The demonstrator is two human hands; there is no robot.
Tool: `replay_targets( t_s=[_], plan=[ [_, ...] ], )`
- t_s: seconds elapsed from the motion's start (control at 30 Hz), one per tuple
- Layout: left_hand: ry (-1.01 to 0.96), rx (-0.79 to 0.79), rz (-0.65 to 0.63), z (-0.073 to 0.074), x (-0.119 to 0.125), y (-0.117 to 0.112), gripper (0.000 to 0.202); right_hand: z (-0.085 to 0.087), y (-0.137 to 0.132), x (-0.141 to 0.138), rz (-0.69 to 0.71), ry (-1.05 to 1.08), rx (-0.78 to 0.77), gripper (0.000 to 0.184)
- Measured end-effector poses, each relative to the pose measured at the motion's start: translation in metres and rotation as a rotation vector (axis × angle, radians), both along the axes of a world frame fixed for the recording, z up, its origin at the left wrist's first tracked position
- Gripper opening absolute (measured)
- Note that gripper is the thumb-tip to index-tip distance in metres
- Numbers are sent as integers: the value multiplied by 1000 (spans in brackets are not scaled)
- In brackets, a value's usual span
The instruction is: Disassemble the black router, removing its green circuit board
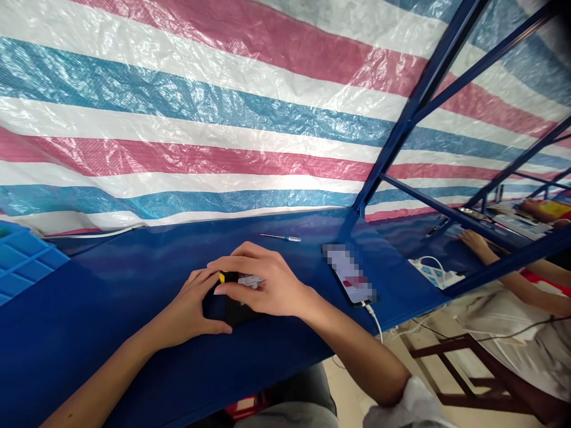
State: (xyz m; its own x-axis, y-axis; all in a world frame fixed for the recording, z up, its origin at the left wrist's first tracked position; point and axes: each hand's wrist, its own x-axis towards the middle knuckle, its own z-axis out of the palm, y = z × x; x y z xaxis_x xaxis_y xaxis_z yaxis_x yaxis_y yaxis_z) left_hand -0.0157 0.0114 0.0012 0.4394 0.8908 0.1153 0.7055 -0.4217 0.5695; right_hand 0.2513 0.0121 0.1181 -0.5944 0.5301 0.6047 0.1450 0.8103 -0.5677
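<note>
A small black device [232, 310] with a yellow end and a pale labelled part lies on the blue table [111, 309]. My left hand [194, 306] cups its left side, fingers curled around it. My right hand [263, 282] covers it from above, fingers closed over the pale part. Most of the device is hidden under both hands.
A phone [352, 276] on a white cable lies right of my hands. A small blue-handled screwdriver [282, 238] rests further back. A blue plastic tray [22, 258] sits at the left edge. Another person's hand [475, 241] rests on the neighbouring table behind the blue frame [401, 128]. A white power strip [435, 274] lies there.
</note>
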Motion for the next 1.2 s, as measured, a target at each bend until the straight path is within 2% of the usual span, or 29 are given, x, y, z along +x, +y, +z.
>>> replay_targets(
  t_s=[0.17, 0.33, 0.5, 0.63, 0.77, 0.9, 1.03, 1.2],
  plan=[
    [-1, 21, -7, -4, -2, 3, 107, -1, 2, -1, 52, 44, -18, 34],
    [-11, 10, 9, -3, -2, 2, 106, -3, 4, -1, -24, 54, -16, 24],
    [-2, -2, 9, 1, 1, 1, 107, -7, 4, 0, 56, 103, -71, 34],
    [2, -19, 21, 7, 5, -1, 109, -12, 6, 0, -22, 141, -30, 39],
    [6, -42, 14, 13, 7, -4, 108, -9, 5, 1, -9, 140, 11, 31],
    [1, -49, 18, 16, 9, -5, 110, -7, 4, 2, 11, 131, 11, 31],
    [-6, -46, 13, 15, 9, -5, 108, -7, 3, 1, -29, 122, 40, 35],
    [-14, -32, 13, 8, 7, -3, 113, -5, 0, 2, 21, 145, 25, 36]
  ],
)
